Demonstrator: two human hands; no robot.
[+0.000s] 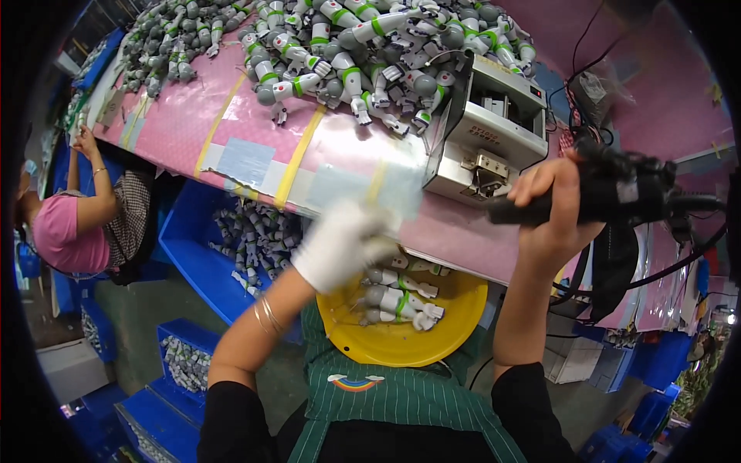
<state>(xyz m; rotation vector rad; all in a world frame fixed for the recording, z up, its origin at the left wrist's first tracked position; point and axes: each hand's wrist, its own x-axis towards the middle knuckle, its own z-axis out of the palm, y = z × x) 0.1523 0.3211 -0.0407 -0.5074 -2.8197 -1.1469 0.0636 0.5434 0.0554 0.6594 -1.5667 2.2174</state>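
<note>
My right hand is wrapped round a black cylindrical tool with a cable trailing from its right end, just right of a beige boxy machine. In a white glove, my left hand is smeared by motion above the far left rim of a yellow basin. Its fingers cannot be made out, nor whether anything is in them. Several white, grey and green toy arms lie inside the basin, below the table edge. A big heap of similar toy arms covers the far part of the pink table.
Another heap of toy parts sits at the far left. Left of the basin stands a blue bin of toy parts. A co-worker in pink sits at the left. Black cables hang behind the machine. More blue crates stand lower left.
</note>
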